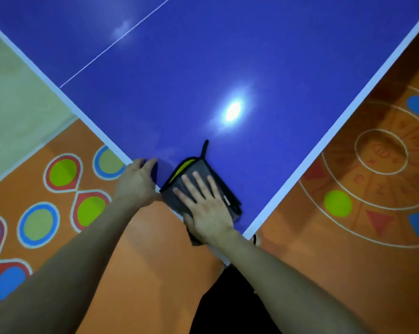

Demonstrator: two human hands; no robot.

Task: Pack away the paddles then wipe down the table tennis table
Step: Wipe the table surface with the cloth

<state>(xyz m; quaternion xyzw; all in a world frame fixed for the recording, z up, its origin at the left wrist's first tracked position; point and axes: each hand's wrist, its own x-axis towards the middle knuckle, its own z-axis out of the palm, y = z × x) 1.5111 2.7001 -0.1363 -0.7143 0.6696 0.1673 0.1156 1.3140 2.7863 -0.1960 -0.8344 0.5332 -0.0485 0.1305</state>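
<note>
A grey fabric case [179, 177] with yellow-green lining lies on the near corner of the blue table tennis table [251, 68]; the right hand [204, 208] presses it flat, fingers spread; the left hand [138, 179] curls at the edge, its hold unclear; keep it pinned while closing, I'd say.

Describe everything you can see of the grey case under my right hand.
The case is a soft, grey fabric pouch with black edging, its far end open to show a yellow-green lining. A black strap sticks out past that end. It lies flat near the table's closest corner, its near end seemingly over the edge. The right hand presses flat on top, fingers spread.
</note>
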